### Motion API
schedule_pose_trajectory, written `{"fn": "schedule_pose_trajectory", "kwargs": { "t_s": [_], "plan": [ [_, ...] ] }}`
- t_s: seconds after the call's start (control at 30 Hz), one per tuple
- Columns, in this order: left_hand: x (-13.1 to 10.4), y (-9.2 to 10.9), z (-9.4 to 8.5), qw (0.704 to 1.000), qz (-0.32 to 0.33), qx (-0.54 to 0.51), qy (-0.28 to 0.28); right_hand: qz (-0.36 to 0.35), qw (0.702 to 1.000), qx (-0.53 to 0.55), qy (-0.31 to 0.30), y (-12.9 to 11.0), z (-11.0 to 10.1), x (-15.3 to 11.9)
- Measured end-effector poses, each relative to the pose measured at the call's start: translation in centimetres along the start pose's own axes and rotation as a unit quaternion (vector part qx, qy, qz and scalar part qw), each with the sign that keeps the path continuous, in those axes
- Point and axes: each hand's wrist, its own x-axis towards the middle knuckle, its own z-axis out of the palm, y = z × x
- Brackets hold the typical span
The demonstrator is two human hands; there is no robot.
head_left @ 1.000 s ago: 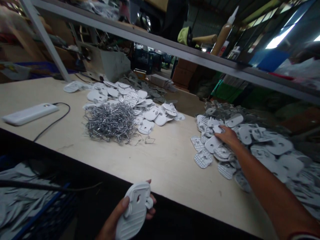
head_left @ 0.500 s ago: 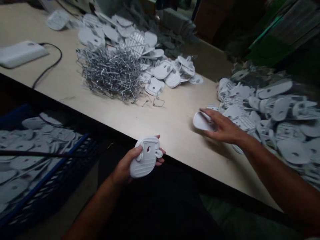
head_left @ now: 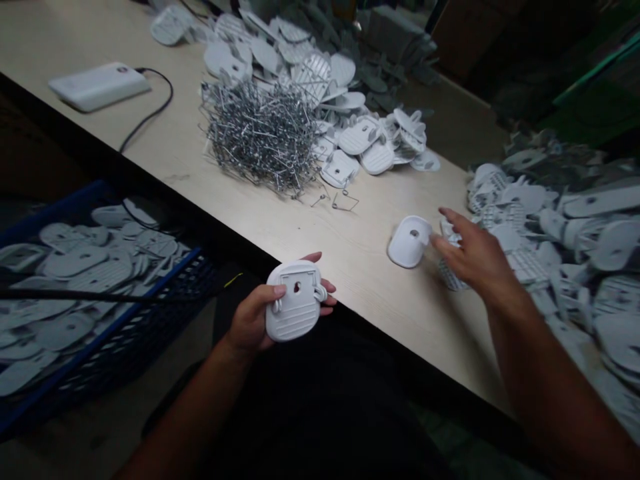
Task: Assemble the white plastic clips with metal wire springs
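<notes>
My left hand (head_left: 253, 312) is closed on a white plastic plate (head_left: 295, 313), thumb on its face and fingers behind. Ribs, a hole, a rectangular outline and side lugs show on that plate. To the right, my right hand (head_left: 470, 250) has its fingers apart beside a smooth white plastic piece (head_left: 407, 243) with a hole, on the table. Whether a fingertip touches this piece I cannot tell. A heap of metal wire springs (head_left: 260, 133) lies further back, with a few loose springs (head_left: 345, 199) in front of it.
Similar white plates (head_left: 360, 137) are piled behind the springs. Another large pile of white parts (head_left: 600, 240) covers the table's right side. At left, a white box-shaped device (head_left: 100, 87) has a black cable. Below the table edge stands a blue crate (head_left: 150, 327) holding many white plates.
My right hand has let go of the smooth white piece, which now rests on the table, and has moved slightly right. The left hand still holds its plate. The view has shifted left.
</notes>
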Motion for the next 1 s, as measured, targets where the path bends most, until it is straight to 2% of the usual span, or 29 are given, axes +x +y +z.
{"fn": "schedule_pose_trajectory", "kwargs": {
  "t_s": [0.07,0.1,0.17,0.23,0.3,0.37,0.43,0.5,0.67,0.8,1.0],
  "plan": [
    [0.4,0.2,0.2,1.000,-0.002,0.005,0.002,0.049,0.998,0.034,-0.016,-1.7,1.8,-0.1],
    [0.6,0.4,0.4,1.000,-0.003,0.008,0.002,0.048,0.997,0.049,-0.022,-2.7,2.7,0.0],
    [1.1,0.6,0.7,1.000,-0.002,0.010,0.003,-0.001,0.997,0.076,-0.031,-4.6,4.0,0.2],
    [1.4,0.7,0.7,1.000,0.011,0.008,0.012,-0.076,0.991,0.100,-0.056,-5.9,4.5,0.4],
    [1.6,0.7,0.6,0.999,0.035,0.009,0.031,-0.137,0.978,0.119,-0.098,-6.4,4.1,0.5],
    [1.6,0.4,0.5,0.996,0.060,0.011,0.059,-0.161,0.971,0.129,-0.119,-6.5,3.4,0.5],
    [1.5,0.1,0.4,0.993,0.076,0.015,0.086,-0.144,0.976,0.128,-0.106,-6.5,2.8,0.4],
    [1.4,-0.1,0.6,0.990,0.089,0.020,0.111,-0.097,0.985,0.108,-0.090,-6.7,2.7,0.1],
    [1.7,-0.3,1.5,0.986,0.103,0.045,0.121,0.023,0.995,0.029,-0.093,-8.2,4.2,-1.2],
    [2.1,-0.1,1.8,0.986,0.113,0.066,0.107,-0.001,0.998,0.030,-0.057,-8.3,4.8,-1.6],
    [2.4,-0.6,1.5,0.983,0.132,0.056,0.114,-0.002,0.997,0.022,-0.080,-8.2,4.6,-1.0]
  ]
}}
